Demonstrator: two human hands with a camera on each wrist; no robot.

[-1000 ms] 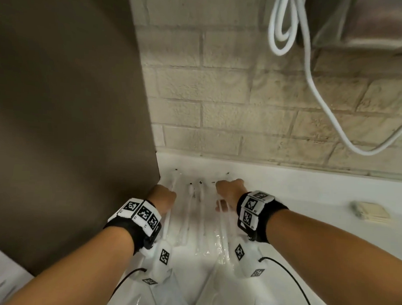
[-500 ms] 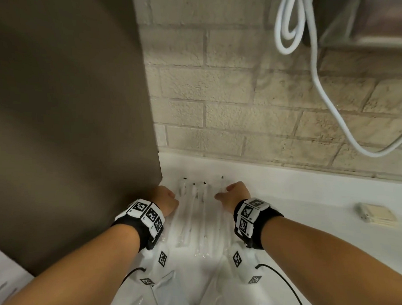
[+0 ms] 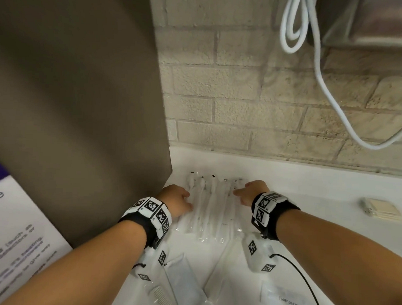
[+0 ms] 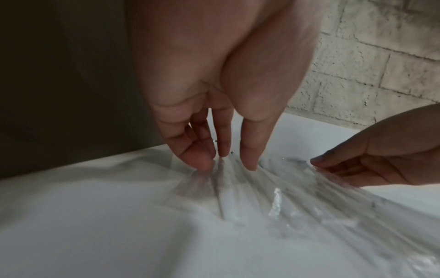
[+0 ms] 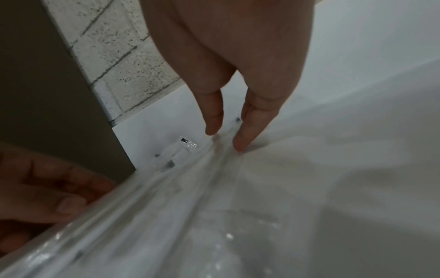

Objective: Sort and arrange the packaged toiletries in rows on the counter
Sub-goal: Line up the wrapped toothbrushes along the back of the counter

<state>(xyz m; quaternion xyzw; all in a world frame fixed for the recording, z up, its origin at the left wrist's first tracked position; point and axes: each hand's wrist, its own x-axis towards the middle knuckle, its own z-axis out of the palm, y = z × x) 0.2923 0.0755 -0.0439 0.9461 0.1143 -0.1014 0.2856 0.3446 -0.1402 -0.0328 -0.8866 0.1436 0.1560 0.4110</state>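
Both hands are flanking a row of clear-wrapped toothbrushes (image 3: 210, 205) at the far left of the white surface (image 3: 319, 197).
The left hand (image 3: 174, 200) and right hand (image 3: 251, 191) are touching the row's edges with straight fingers; wrist views are showing fingertips (image 4: 248, 161) pressing the wrappers, while only the head view is showing a toothpaste packet (image 3: 283, 299) nearer.

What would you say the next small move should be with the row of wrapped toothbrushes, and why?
Probably nudge both hands gently inward to close up the row. The left hand and right hand flank the wrapped toothbrushes, fingertips straight on the wrappers, no grip. The packets fan out unevenly on the counter, near ends staggered.
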